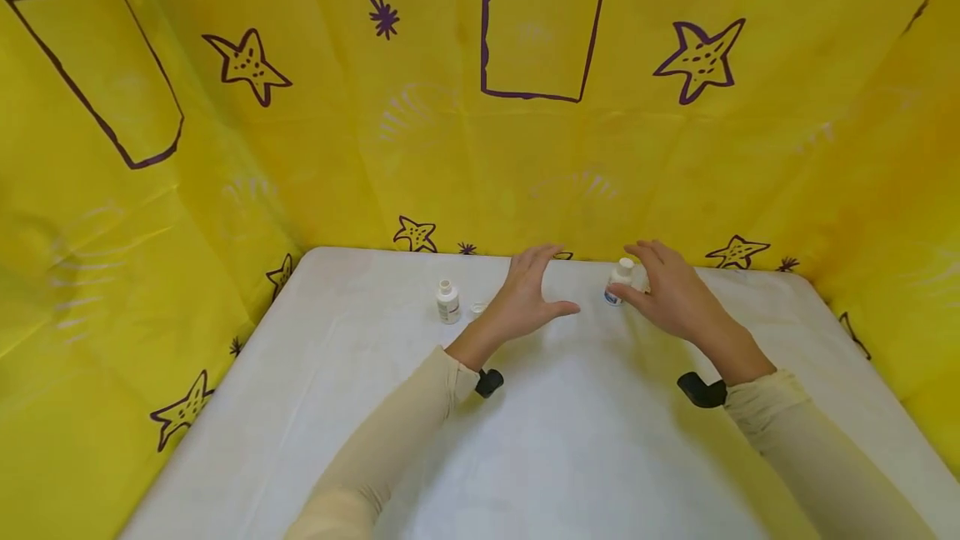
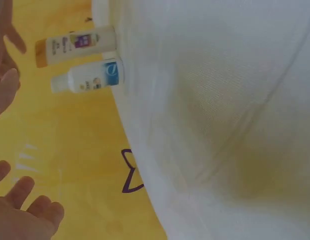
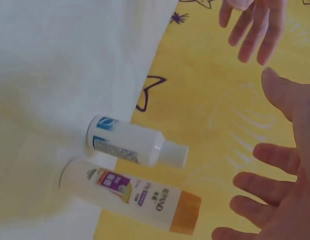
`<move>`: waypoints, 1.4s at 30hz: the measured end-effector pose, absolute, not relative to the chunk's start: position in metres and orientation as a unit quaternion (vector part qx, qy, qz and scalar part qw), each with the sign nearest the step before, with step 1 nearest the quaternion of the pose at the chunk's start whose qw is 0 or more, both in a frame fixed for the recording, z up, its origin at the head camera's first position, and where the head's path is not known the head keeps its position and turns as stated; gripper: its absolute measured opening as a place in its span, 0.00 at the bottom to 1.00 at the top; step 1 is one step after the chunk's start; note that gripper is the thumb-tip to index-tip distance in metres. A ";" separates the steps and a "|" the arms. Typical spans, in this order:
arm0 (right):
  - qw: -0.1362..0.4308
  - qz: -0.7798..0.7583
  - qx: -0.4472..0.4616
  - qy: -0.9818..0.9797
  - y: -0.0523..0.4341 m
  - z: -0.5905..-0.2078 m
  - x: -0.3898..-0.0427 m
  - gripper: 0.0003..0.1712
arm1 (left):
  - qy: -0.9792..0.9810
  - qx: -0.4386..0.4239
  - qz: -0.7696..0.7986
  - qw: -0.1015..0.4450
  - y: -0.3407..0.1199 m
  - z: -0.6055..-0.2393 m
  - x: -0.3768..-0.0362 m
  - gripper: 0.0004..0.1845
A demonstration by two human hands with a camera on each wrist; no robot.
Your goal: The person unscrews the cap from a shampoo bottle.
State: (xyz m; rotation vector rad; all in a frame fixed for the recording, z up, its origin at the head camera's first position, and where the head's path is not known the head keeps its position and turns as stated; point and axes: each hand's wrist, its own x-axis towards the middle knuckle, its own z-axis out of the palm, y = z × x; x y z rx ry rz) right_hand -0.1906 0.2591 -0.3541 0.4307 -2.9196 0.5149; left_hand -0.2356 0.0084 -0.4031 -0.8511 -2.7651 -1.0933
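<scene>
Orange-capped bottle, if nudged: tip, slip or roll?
The orange-capped bottle may tip: it stands upright, taller than wide. Its smooth-looking sides could be slippery. Pushing it toward the white bottle beside it might topple both.

A white table (image 1: 570, 448) meets a yellow cloth (image 1: 450, 169) along its far edge; the cloth also rises left and right. It bears purple spotted stars (image 1: 248, 67), a tall drawing (image 1: 97, 65) left, another drawing (image 1: 546, 23) far centre, and pale marks (image 1: 392, 125).
</scene>
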 end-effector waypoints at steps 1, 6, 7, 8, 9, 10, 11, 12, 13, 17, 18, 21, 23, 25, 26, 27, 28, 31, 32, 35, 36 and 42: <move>0.067 0.172 0.138 -0.973 0.260 -0.354 -0.191 0.45 | -0.895 -0.271 -0.354 0.022 0.012 -0.404 -0.237 0.50; 0.049 0.165 0.120 -0.978 0.267 -0.356 -0.198 0.47 | -0.893 -0.255 -0.370 0.010 0.029 -0.409 -0.246 0.49; 0.049 0.164 0.119 -0.978 0.268 -0.356 -0.200 0.47 | -0.893 -0.253 -0.373 0.009 0.033 -0.409 -0.248 0.49; 0.051 0.162 0.120 -0.978 0.269 -0.357 -0.202 0.47 | -0.891 -0.251 -0.378 0.007 0.036 -0.410 -0.250 0.48; 0.053 0.160 0.118 -0.979 0.270 -0.358 -0.204 0.46 | -0.890 -0.251 -0.380 0.005 0.040 -0.411 -0.252 0.48; 0.057 0.159 0.118 -0.979 0.271 -0.358 -0.206 0.46 | -0.889 -0.252 -0.383 0.003 0.043 -0.411 -0.253 0.47; 0.060 0.158 0.117 -0.979 0.271 -0.359 -0.207 0.45 | -0.889 -0.252 -0.383 0.001 0.046 -0.412 -0.255 0.47; 0.062 0.158 0.116 -0.979 0.272 -0.359 -0.209 0.44 | -0.889 -0.252 -0.382 -0.001 0.049 -0.413 -0.257 0.46; 0.065 0.158 0.116 -0.979 0.273 -0.361 -0.209 0.43 | -0.890 -0.253 -0.379 -0.002 0.053 -0.414 -0.258 0.46; 0.069 0.163 0.114 -0.978 0.276 -0.365 -0.213 0.42 | -0.892 -0.243 -0.382 -0.004 0.066 -0.419 -0.263 0.45; 0.070 0.165 0.115 -0.977 0.276 -0.365 -0.214 0.41 | -0.891 -0.239 -0.386 -0.005 0.069 -0.420 -0.264 0.44; 0.070 0.169 0.113 -0.977 0.277 -0.367 -0.218 0.40 | -0.888 -0.227 -0.401 -0.011 0.078 -0.425 -0.266 0.44; 0.070 0.170 0.111 -0.977 0.278 -0.369 -0.222 0.39 | -0.886 -0.219 -0.410 -0.013 0.084 -0.429 -0.268 0.43; 0.069 0.170 0.107 -0.977 0.279 -0.370 -0.226 0.38 | -0.885 -0.208 -0.416 -0.013 0.091 -0.434 -0.270 0.41; 0.068 0.169 0.107 -0.977 0.279 -0.372 -0.229 0.37 | -0.884 -0.201 -0.421 -0.012 0.094 -0.437 -0.271 0.41; 0.067 0.168 0.106 -0.978 0.279 -0.373 -0.231 0.37 | -0.884 -0.193 -0.425 -0.012 0.097 -0.440 -0.273 0.40; 0.065 0.166 0.104 -0.978 0.279 -0.373 -0.233 0.37 | -0.883 -0.185 -0.431 -0.012 0.101 -0.441 -0.274 0.40; 0.060 0.155 0.105 -0.980 0.277 -0.375 -0.236 0.36 | -0.879 -0.167 -0.445 -0.015 0.110 -0.445 -0.277 0.39; 0.063 0.148 0.108 -0.981 0.276 -0.375 -0.237 0.35 | -0.878 -0.164 -0.449 -0.018 0.113 -0.446 -0.277 0.39; 0.077 0.126 0.121 -0.982 0.274 -0.377 -0.237 0.32 | -0.878 -0.160 -0.450 -0.021 0.119 -0.446 -0.276 0.38; 0.083 0.118 0.126 -0.981 0.273 -0.378 -0.237 0.31 | -0.879 -0.159 -0.449 -0.020 0.121 -0.446 -0.276 0.38; 0.151 0.085 0.169 -0.970 0.271 -0.386 -0.236 0.23 | -0.884 -0.159 -0.439 -0.020 0.129 -0.448 -0.276 0.32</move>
